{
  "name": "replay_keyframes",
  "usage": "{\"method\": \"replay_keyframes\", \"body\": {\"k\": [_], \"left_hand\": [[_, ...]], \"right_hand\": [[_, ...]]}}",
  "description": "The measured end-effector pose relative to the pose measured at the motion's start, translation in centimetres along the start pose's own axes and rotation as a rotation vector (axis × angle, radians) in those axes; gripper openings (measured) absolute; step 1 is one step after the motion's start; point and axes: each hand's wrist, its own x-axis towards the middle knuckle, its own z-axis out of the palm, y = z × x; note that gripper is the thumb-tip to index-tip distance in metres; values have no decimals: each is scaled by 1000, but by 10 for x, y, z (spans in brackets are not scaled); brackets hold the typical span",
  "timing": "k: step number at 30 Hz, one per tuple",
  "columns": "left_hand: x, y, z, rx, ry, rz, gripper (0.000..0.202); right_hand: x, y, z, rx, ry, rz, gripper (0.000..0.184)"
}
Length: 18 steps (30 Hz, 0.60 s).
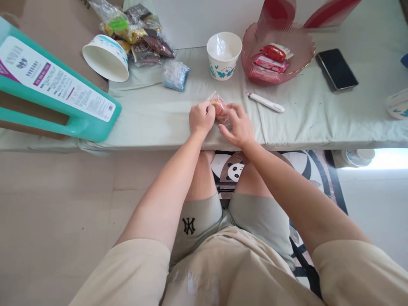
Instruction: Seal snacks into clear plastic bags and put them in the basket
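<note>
A small snack packet [219,106] in clear and red wrapping lies at the front of the cloth-covered table. My left hand [200,118] is closed on its left side, thumb and bent fingers against the wrapper. On its right side my right hand [240,124] grips the wrapper with curled fingers, the thumb lower down near the edge. My hands hide part of the packet. Just behind stands a white paper cup [223,57] with blue leaf print. To the right lies a white pen-like tool [265,102], and to the left a small blue-and-clear packet [176,75].
A pink glass bowl [302,53] holds several red packets. Nearby lies a black phone [338,70]. At left are a large green jug [110,121], a tipped paper bowl [106,59] and a heap of snack bags [145,40]. Another paper cup [398,104] sits at the right edge.
</note>
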Motion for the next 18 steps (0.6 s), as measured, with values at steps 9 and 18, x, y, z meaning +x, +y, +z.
{"method": "replay_keyframes", "body": {"k": [9, 18], "left_hand": [[-10, 10, -7, 34, -96, 50, 26], [-2, -5, -1, -62, -30, 15, 36]], "right_hand": [[0, 21, 1, 136, 247, 230, 40], [-10, 1, -3, 131, 32, -240, 37]]}}
